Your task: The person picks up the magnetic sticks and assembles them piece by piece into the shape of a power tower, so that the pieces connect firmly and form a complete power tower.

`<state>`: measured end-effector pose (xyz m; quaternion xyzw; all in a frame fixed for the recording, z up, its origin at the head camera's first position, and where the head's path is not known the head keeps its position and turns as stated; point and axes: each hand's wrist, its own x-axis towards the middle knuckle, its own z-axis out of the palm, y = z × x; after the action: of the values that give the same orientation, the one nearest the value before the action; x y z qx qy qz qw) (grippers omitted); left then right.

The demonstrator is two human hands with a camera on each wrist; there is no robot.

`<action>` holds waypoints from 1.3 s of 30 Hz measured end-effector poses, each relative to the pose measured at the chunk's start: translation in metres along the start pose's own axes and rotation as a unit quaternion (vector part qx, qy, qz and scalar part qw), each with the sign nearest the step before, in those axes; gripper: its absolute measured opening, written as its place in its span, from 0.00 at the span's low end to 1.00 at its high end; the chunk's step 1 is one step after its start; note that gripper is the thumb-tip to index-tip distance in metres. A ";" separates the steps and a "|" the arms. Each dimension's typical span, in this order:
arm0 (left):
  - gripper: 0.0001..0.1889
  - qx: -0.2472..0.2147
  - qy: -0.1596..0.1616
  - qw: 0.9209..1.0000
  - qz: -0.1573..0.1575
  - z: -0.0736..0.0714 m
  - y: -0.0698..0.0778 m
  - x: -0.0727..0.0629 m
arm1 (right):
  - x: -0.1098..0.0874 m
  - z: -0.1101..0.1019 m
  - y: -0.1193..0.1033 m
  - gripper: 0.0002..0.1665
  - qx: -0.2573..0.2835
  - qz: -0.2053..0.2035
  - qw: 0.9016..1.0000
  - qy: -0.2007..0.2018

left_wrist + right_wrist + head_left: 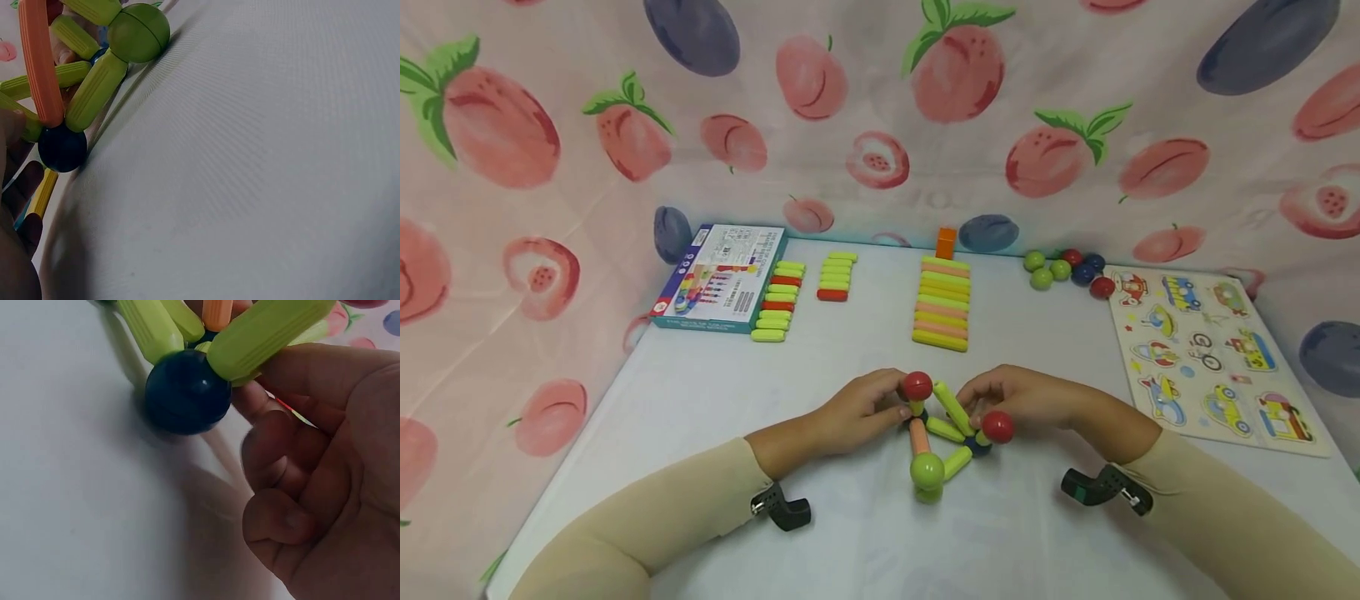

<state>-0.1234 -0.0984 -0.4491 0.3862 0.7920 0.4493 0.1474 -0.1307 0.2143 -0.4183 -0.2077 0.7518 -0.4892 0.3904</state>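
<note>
A toy frame of building rods and balls sits on the table between both hands. Its base joins an orange rod (919,437), green rods (945,430), a green ball (927,472) nearest the person and a dark blue ball (189,392) at the right corner. Red balls (917,386) top short upright rods. The left hand (863,412) holds the frame's left corner, thumb and fingers by the other dark blue ball (62,148). At the right corner, the right hand (1026,402) pinches a slanting green rod (953,408) between thumb and forefinger, its other fingers curled.
Behind stand a flat box (722,275), side-by-side green and red rods (782,296), a small rod group (837,277) and a longer row (942,304) below an orange block (946,243). Loose balls (1060,269) and a picture puzzle board (1217,358) lie right.
</note>
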 end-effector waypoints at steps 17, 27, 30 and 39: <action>0.19 0.009 -0.020 0.999 -0.027 0.000 0.003 0.001 | -0.018 0.006 0.020 0.23 -0.065 -0.048 0.996 0.024; 0.16 0.090 -0.017 0.995 -0.039 -0.003 0.000 -0.008 | -0.041 0.041 0.021 0.17 -0.234 -0.059 0.956 0.168; 0.17 0.098 -0.017 0.994 -0.045 -0.003 0.001 -0.015 | -0.037 0.042 0.021 0.14 -0.219 -0.052 0.955 0.195; 0.21 0.149 -0.009 0.989 -0.011 0.013 0.016 -0.033 | 0.007 0.027 0.016 0.15 -0.146 -0.042 0.972 0.178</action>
<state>-0.0865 -0.1106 -0.4467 0.3994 0.8528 0.3211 0.1004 -0.1126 0.2011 -0.4406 -0.2035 0.8631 -0.4192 0.1946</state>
